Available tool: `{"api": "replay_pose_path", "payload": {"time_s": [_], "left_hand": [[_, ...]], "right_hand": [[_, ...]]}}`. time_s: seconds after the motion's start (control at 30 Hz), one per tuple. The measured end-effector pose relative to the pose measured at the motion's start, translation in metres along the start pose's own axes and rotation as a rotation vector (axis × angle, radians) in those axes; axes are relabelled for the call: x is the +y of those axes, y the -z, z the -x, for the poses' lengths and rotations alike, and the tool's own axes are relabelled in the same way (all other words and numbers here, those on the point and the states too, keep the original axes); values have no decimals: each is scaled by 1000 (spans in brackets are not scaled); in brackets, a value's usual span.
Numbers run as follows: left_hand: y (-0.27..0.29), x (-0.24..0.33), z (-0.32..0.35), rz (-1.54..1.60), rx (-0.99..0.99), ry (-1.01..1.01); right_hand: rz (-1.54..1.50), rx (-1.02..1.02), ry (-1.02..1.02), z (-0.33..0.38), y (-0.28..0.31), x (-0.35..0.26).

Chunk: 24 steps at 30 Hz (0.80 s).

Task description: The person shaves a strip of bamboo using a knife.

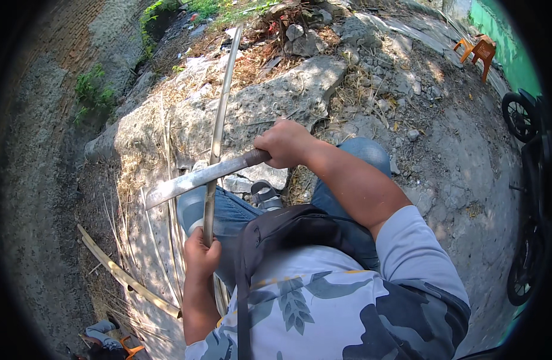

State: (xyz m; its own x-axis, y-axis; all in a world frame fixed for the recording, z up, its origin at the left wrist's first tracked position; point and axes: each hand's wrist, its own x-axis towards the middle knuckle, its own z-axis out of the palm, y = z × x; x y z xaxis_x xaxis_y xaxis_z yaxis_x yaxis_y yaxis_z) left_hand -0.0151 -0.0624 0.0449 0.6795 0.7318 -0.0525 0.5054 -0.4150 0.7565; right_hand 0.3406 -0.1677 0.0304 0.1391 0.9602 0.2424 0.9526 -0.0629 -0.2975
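Seen from above, a seated person in a leaf-print shirt w/ a dark shoulder bag (276, 231) works a long bamboo stick (219, 129) over rough ground. Nearest the body, the left hand (201, 255) is closed round the stick's lower end, fist just above the lap, fingers wrapped tight. From that grip the stick runs up and away from the person, its long axis nearly vertical in frame, leaning slightly right toward the far tip among the rubble.

The right hand (286, 144), further out than the left, is clenched on the dark handle of a machete (195, 179). Blade points left and a bit down, lying across the stick at a steep angle approx. midway between the two hands' heights; edge appears to touch the stick where they cross, tho contact can't be confirmed. So: stick runs lengthwise away from the body, blade crosswise to it, left hand nearer, right hand beyond and to the right.

Below the crossing, jeans-clad knees and a grey sandal (265, 195). To the left, split bamboo strips (129, 279) and dry shavings litter a concrete slab (270, 99). Farther off: broken stones, weeds by a brick wall (66, 30), an orange plastic stool (481, 51) top right, and a parked motorbike (528, 180) at the right edge.
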Motion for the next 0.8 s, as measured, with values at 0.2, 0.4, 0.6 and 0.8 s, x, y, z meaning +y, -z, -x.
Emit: {"api": "replay_pose_path", "payload": {"time_s": [0.2, 0.4, 0.6, 0.8], "left_hand": [[1, -16, 4, -7, -52, 12], [11, -4, 1, 24, -60, 11], [6, -18, 3, -40, -21, -19], [0, -1, 6, -22, -53, 21]], "right_hand": [[5, -59, 141, -3, 2, -8], [18, 4, -68, 0, 8, 9], [-79, -12, -67, 1, 9, 4], [-185, -171, -143, 3, 11, 3]]}}
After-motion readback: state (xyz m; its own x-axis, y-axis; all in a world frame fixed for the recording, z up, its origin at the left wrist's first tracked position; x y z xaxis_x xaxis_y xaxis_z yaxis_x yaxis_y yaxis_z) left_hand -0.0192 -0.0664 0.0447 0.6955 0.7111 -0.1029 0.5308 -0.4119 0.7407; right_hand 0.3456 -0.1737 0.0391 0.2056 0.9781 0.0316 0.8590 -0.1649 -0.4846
